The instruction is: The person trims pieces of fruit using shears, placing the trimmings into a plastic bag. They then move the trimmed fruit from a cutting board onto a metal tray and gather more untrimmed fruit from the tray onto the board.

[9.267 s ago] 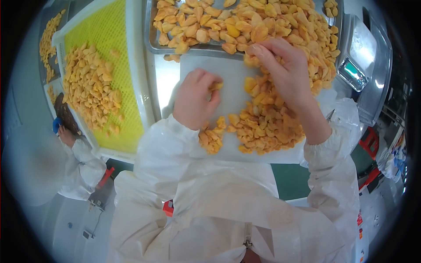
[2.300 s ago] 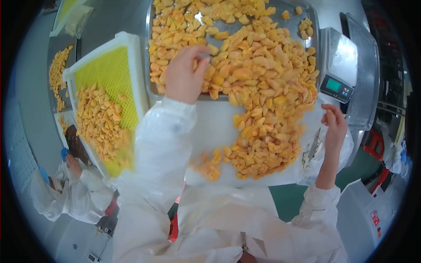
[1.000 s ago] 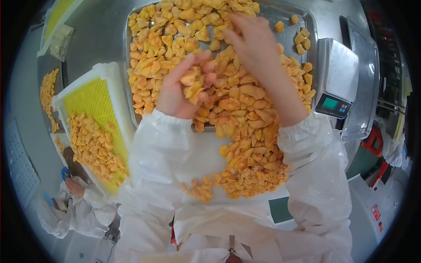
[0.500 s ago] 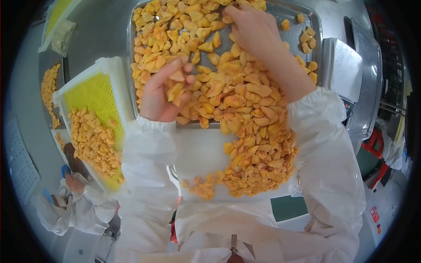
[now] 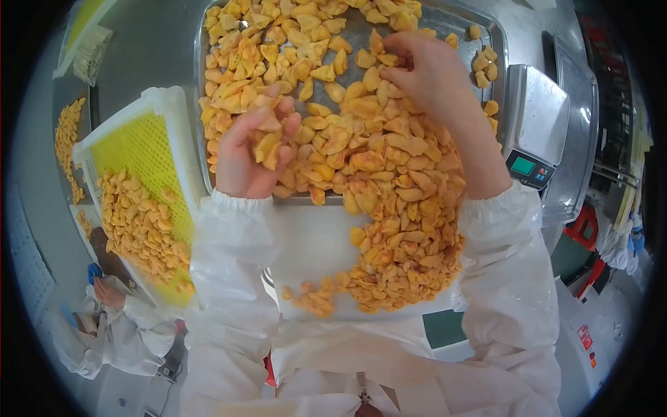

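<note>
Yellow-orange fruit pieces [image 5: 410,201], like dried peach or mango, cover much of a metal tray [image 5: 199,104] and heap over its near edge onto a white surface [image 5: 309,240]. My left hand [image 5: 253,149], palm up above the tray's left part, has its fingers curled round a few fruit pieces [image 5: 267,147]. Over the tray's middle right, my right hand [image 5: 434,73] is palm down with thumb and fingers bent inward. A fruit piece [image 5: 376,42] shows at its fingertips, seemingly pinched there. Both forearms wear white sleeves.
At left, a white-rimmed crate [image 5: 177,132] with yellow mesh holds more fruit. A digital scale [image 5: 535,115] stands right of the tray, beside another metal tray [image 5: 580,132]. Small cubed pieces [image 5: 484,66] lie in the tray's right corner. A co-worker's sleeve [image 5: 139,333] shows lower left.
My right hand has drawn back toward me and slightly right, with a fruit piece at its fingertips. My left hand keeps its pieces, almost unmoved. The whole view has shifted slightly.
</note>
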Motion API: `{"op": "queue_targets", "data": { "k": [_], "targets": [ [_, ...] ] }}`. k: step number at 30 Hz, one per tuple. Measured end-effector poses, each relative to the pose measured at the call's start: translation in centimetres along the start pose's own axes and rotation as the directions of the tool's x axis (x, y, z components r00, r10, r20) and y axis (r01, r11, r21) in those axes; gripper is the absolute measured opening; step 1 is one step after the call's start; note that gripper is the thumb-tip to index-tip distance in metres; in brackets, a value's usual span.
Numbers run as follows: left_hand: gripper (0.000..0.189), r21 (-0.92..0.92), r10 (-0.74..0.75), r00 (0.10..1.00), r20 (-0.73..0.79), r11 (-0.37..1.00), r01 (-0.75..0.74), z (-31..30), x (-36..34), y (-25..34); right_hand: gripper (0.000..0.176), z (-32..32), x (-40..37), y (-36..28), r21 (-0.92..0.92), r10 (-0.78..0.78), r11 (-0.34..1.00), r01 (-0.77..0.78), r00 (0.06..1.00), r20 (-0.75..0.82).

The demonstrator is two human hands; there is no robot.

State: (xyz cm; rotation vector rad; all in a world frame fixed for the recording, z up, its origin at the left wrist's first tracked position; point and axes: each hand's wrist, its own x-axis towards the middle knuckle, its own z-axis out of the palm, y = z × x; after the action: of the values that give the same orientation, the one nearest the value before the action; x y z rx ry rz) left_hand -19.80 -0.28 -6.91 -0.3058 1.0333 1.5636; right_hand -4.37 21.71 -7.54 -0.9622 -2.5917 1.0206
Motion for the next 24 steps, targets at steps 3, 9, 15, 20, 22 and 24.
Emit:
{"op": "queue_targets", "data": {
  "k": [3, 9, 15, 20, 22, 24],
  "targets": [
    [0.041, 0.111, 0.029, 0.99, -0.137, 0.994, -0.014, 2.5, -1.0, -0.4, 0.025, -0.5, 0.5, 1.8, 0.062, 0.048, 0.997, -0.051, 0.998, 0.042],
    [0.045, 0.064, -0.059, 0.997, 0.048, 0.996, 0.056, 2.4, -0.3, -0.3, 0.021, -0.7, 0.3, 2.6, 0.585, 0.254, 0.752, -0.302, 0.953, 0.165],
    [0.05, 0.061, -0.082, 0.992, 0.093, 0.995, 0.076, 4.5, 0.5, -1.9, 0.022, -0.7, -1.4, 0.2, 0.694, 0.03, 0.696, -0.182, 0.974, 0.225],
    [0.049, -0.04, -0.053, 0.99, 0.13, 0.997, 0.059, 4.4, 1.1, -1.9, 0.023, -0.4, 1.7, -2.4, 0.184, -0.071, 0.977, 0.104, 0.982, -0.177],
    [0.048, -0.032, -0.04, 0.995, 0.094, 0.999, 0.044, 3.6, 0.8, -1.5, 0.022, 1.5, 4.0, -0.8, -0.133, -0.36, 0.933, 0.335, 0.878, -0.316],
    [0.048, -0.15, -0.009, 0.984, 0.175, 0.988, 0.036, 2.8, 0.1, -0.8, 0.022, 4.1, 3.1, -1.1, -0.241, -0.448, 0.885, 0.398, 0.868, -0.215]
  ]
}}
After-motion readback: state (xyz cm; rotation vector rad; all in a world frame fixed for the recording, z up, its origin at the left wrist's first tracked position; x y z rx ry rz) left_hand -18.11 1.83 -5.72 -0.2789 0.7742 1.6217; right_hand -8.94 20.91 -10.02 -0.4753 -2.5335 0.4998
